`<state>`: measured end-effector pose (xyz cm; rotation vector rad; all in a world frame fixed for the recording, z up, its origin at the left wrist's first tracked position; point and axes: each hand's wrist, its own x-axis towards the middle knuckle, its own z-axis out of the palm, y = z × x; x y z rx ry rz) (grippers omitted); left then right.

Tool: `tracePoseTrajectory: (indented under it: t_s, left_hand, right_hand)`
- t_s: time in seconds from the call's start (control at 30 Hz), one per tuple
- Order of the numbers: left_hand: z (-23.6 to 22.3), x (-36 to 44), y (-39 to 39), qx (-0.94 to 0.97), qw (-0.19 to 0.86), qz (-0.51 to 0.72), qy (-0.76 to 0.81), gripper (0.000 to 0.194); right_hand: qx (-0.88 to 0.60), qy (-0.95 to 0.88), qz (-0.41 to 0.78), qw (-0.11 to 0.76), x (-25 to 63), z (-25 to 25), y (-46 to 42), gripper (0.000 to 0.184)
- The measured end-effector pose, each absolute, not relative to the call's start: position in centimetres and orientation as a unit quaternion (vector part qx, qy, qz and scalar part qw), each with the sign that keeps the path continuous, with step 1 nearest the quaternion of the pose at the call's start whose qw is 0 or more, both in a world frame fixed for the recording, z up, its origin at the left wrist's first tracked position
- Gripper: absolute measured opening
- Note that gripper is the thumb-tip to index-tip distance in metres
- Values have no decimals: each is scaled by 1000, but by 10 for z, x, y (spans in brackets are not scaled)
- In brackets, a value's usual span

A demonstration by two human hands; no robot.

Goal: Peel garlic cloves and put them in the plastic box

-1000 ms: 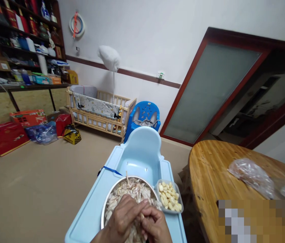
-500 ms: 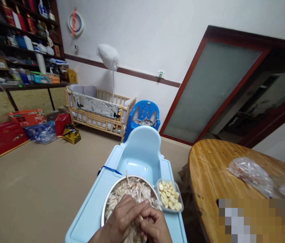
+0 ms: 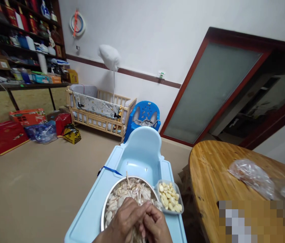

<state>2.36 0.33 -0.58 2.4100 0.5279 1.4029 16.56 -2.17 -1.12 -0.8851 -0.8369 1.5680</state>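
My left hand (image 3: 125, 217) and my right hand (image 3: 154, 221) are closed together, fingertips meeting, over a steel bowl (image 3: 103, 209). Pinched between them is what looks like a garlic clove, almost wholly hidden by the fingers. Dry, papery garlic skins (image 3: 132, 190) fill the bowl, and a thin stalk (image 3: 127, 177) sticks up among them. Just right of the bowl, a clear plastic tub (image 3: 182, 207) holds several peeled garlic cloves (image 3: 169, 197). Both containers stand on the tray of a light blue plastic child's chair (image 3: 86, 209).
To the right stands a wooden table (image 3: 208, 168) with a clear plastic bag (image 3: 251, 175) on it. Beyond the tray are a blue chair (image 3: 146, 113) and a wooden cot (image 3: 96, 121). Bags, among them a red bag (image 3: 3, 136), lie on the floor at left, below crowded shelves.
My hands stay together over the bowl; the fingers have shifted slightly, the right ones curling closer to the left. The bowl and tub have not moved on the tray.
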Motion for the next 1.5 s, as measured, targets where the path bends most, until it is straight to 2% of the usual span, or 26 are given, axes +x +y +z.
tracePoseTrajectory:
  t_s: [0.13,0.37,0.63,0.9,1.3,1.5]
  left_hand:
    - [-6,21,3,828,170,491,210,48]
    - [-4,19,1,834,172,445,276,44]
    - [-1,22,-1,791,228,508,254,45]
    - [0,22,-5,781,251,496,284,38]
    - [1,21,-2,770,191,545,271,23]
    - [-1,20,0,777,183,551,245,25]
  right_hand:
    - [-361,-312,675,563,164,-5,-21,26]
    - [-375,-286,661,584,162,-2,-20,32]
    - [-364,-317,657,579,163,-5,-22,24]
    - [-356,-335,651,581,164,-4,-22,25]
    - [-347,-318,656,591,161,1,-28,19]
    - [-359,-352,635,587,161,-1,-25,17]
